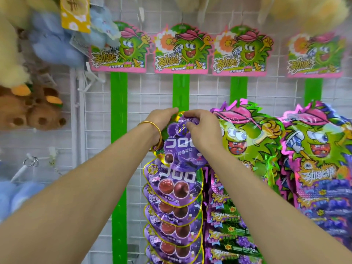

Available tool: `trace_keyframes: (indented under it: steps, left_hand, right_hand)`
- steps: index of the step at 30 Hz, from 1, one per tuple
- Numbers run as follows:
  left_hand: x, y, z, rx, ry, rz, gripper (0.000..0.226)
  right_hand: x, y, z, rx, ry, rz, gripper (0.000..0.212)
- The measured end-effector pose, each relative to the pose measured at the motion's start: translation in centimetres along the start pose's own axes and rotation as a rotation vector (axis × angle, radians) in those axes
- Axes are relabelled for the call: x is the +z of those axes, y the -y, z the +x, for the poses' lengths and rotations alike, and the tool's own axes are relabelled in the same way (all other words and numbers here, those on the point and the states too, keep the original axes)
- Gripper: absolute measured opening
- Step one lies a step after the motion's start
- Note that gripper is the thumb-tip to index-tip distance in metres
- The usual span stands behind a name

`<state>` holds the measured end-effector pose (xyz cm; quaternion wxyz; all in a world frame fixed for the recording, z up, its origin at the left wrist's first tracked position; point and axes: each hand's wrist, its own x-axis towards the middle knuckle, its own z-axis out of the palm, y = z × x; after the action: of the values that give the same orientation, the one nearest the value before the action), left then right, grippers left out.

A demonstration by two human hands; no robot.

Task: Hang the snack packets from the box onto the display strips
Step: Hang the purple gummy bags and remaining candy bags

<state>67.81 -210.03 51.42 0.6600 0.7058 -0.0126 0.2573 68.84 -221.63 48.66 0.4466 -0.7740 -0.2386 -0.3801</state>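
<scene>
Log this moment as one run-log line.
step: hanging; item: shiny purple grape-candy packet; left hand: pinches packet top; right hand: pinches packet top; target: second green plastic display strip

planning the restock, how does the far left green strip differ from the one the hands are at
The far left strip is bare along its visible length; the second strip carries a column of purple grape packets. No hand is at the far left strip, while the left hand and right hand both hold a grape packet up at the second strip. Both are green, hanging under matching cartoon header cards on the white wire grid.
</scene>
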Motion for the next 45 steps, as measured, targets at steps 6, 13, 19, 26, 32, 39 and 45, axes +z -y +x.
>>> trace_keyframes:
  steps: [6, 13, 19, 26, 32, 39, 45]
  left_hand:
    - [-0.1, 0.1, -0.1, -0.015, 0.012, 0.054, 0.028]
    - [-0.5, 0.9, -0.9, 0.025, 0.043, 0.136, 0.025]
    - [-1.4, 2.8, -2.2, 0.207, 0.03, 0.239, 0.015]
    - [-4.5, 6.4, -6.1, 0.446, -0.168, 0.483, 0.038]
    - [-7.3, 18.1, -17.3, 0.49, -0.186, 0.547, 0.034]
    - [-13.0, 35.9, -28.0, -0.176, -0.015, 0.858, 0.066]
    - [-15.0, 40.9, -31.0, -0.582, 0.189, 1.065, 0.068]
  right_hand:
    - [0.1, -0.2, -1.0, 0.003, 0.019, 0.016, 0.028]
    - [0.2, -0.8, -2.4, -0.018, 0.062, -0.014, 0.029]
    - [-0.3, -1.1, -4.0, -0.045, 0.068, -0.077, 0.034]
    - [-2.8, -0.8, -8.6, -0.102, -0.057, -0.336, 0.026]
    - [-1.3, -4.5, -21.2, -0.007, 0.341, -0.132, 0.024]
    - [3.5, -12.6, -36.2, 0.341, 0.911, -0.093, 0.025]
    - [5.0, -16.5, -43.2, 0.723, 1.069, -0.062, 0.022]
